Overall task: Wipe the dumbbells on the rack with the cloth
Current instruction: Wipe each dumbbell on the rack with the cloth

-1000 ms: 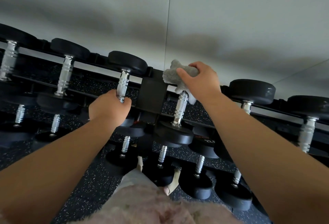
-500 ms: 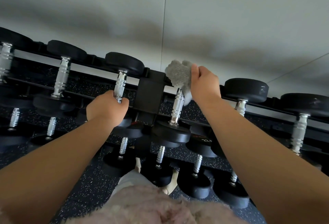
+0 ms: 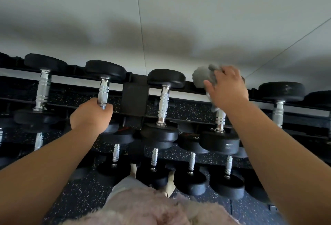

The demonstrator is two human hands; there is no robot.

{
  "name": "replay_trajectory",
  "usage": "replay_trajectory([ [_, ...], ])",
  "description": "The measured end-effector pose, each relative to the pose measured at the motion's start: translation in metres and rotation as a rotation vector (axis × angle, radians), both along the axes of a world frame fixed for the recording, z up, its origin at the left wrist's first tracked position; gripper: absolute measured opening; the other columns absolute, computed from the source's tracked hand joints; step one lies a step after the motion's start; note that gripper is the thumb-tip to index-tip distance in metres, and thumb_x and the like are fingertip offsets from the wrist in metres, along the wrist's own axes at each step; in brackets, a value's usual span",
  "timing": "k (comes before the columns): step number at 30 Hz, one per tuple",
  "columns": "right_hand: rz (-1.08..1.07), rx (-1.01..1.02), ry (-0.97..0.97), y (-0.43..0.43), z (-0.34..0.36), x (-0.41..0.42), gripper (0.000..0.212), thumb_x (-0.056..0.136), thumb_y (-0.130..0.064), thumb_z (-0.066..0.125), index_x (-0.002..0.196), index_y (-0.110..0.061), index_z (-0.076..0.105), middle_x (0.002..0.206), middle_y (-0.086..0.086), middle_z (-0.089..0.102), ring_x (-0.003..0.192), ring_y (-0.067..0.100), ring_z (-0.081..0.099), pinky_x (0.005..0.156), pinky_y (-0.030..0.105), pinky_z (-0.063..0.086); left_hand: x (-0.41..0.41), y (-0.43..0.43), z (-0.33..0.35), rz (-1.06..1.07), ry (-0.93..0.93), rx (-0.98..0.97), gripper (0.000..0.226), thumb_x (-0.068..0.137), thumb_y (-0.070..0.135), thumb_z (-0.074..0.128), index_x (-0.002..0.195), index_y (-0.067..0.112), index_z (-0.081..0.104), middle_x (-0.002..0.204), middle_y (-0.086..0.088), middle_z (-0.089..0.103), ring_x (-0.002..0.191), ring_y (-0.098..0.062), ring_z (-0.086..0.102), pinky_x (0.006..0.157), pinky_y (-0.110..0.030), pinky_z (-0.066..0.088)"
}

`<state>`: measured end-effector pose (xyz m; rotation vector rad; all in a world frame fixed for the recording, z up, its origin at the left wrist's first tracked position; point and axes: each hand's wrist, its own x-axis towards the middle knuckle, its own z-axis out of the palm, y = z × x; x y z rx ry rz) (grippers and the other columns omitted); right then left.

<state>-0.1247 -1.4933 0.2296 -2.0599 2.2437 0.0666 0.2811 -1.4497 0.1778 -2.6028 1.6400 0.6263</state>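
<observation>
**Desk:** On the top rail of a gym rack [image 3: 136, 97], what are the hands doing?

**Photographer:** The right hand [image 3: 227, 88] presses a grey cloth [image 3: 201, 77] onto the far head of a dumbbell [image 3: 220, 117], fingers spread over the bunched fabric. The left hand [image 3: 89, 115] is curled round the chrome handle of another dumbbell [image 3: 104, 88] two places to the left. One more dumbbell [image 3: 165, 99] sits untouched between them.

**Desk:** How will these things handle?

**Photographer:** My judgement: the cloth is soft and light, and will fold to whatever it covers, so a wad in the palm suits the round heads, while wrapping it round suits the handles. The dumbbells look heavy and stiff, with matte black heads and ribbed metal grips. Those grips are the place to take hold; the heads are wide and offer little purchase.

**Desk:** Anything we cannot vouch for?

**Photographer:** Plenty. The head under the cloth is hidden by fabric and hand. The right hand is blurred, so the thumb's place is unclear. The left fingers wrap out of sight behind the handle. The rack runs off both edges, so the row's length is unknown. Lower tiers are dark, their markings unreadable, and dirt does not show.
</observation>
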Motion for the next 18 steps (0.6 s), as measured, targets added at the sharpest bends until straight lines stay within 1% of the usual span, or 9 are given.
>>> replay_trajectory([
  [2,0.041,0.035,0.046,-0.001,-0.005,-0.008,0.053,0.103,-0.056,0.042,0.141,-0.02,0.05,0.147,0.008,0.045,0.142,0.03,0.034,0.115,0.051,0.038,0.0,0.0,-0.001,-0.008,-0.01,-0.016,0.026,0.093,0.047,0.049,0.081,0.026,0.06,0.072,0.0,0.066,0.066,-0.025,0.062,0.065,-0.037,0.051],
  [4,0.021,0.006,0.009,0.0,-0.006,-0.018,0.048,0.105,-0.055,0.038,0.136,-0.021,0.053,0.139,0.008,0.05,0.136,0.029,0.039,0.112,0.049,0.041,0.001,0.0,-0.002,-0.018,-0.021,-0.029,0.026,0.093,0.047,0.048,0.082,0.026,0.06,0.072,0.0,0.066,0.065,-0.025,0.062,0.065,-0.037,0.051],
  [8,-0.196,-0.069,-0.108,0.006,-0.002,-0.042,0.047,0.11,-0.048,0.032,0.121,-0.012,0.061,0.122,0.01,0.057,0.117,0.031,0.053,0.094,0.048,0.052,0.001,0.001,-0.006,-0.038,-0.046,-0.068,0.027,0.094,0.046,0.045,0.09,0.025,0.062,0.075,-0.001,0.065,0.069,-0.028,0.062,0.066,-0.04,0.052],
  [10,-0.286,-0.098,-0.158,0.01,-0.001,-0.056,0.044,0.111,-0.04,0.033,0.114,-0.008,0.062,0.114,0.013,0.059,0.101,0.032,0.059,0.085,0.047,0.054,-0.002,0.005,-0.006,-0.106,-0.114,-0.14,0.034,0.095,0.044,0.046,0.104,0.017,0.065,0.089,-0.006,0.068,0.083,-0.034,0.063,0.077,-0.046,0.054],
  [12,-0.31,-0.088,-0.193,0.01,0.001,-0.067,0.041,0.111,-0.038,0.034,0.112,-0.009,0.062,0.109,0.015,0.063,0.09,0.031,0.06,0.077,0.043,0.053,-0.01,0.009,-0.006,-0.251,-0.231,-0.217,0.044,0.098,0.04,0.051,0.127,0.008,0.062,0.119,-0.016,0.065,0.11,-0.041,0.059,0.097,-0.054,0.049],
  [13,-0.287,-0.071,-0.209,0.009,0.004,-0.068,0.042,0.111,-0.04,0.033,0.115,-0.01,0.062,0.109,0.015,0.063,0.09,0.031,0.06,0.076,0.04,0.051,-0.019,0.011,-0.004,-0.353,-0.253,-0.258,0.05,0.1,0.039,0.051,0.136,0.006,0.058,0.132,-0.018,0.061,0.123,-0.042,0.054,0.107,-0.057,0.043],
  [15,-0.147,0.014,-0.177,0.006,0.009,-0.057,0.046,0.109,-0.047,0.03,0.13,-0.016,0.057,0.123,0.015,0.06,0.107,0.034,0.059,0.087,0.043,0.052,-0.055,0.019,0.005,-0.528,-0.181,-0.332,0.055,0.102,0.044,0.043,0.142,0.009,0.056,0.144,-0.015,0.055,0.135,-0.038,0.048,0.119,-0.056,0.033],
  [17,0.045,0.106,-0.023,0.001,0.01,-0.037,0.05,0.106,-0.054,0.028,0.143,-0.028,0.047,0.143,0.013,0.05,0.132,0.038,0.047,0.105,0.053,0.046,-0.106,0.026,0.012,-0.59,0.012,-0.331,0.056,0.102,0.05,0.037,0.14,0.015,0.056,0.146,-0.009,0.055,0.137,-0.032,0.048,0.119,-0.052,0.036],
  [18,0.111,0.125,0.058,0.0,0.01,-0.027,0.049,0.103,-0.057,0.027,0.142,-0.035,0.047,0.146,0.009,0.049,0.137,0.038,0.042,0.109,0.056,0.041,-0.131,0.029,0.012,-0.591,0.109,-0.291,0.055,0.102,0.052,0.037,0.139,0.017,0.056,0.148,-0.007,0.053,0.138,-0.031,0.048,0.118,-0.05,0.039],
])
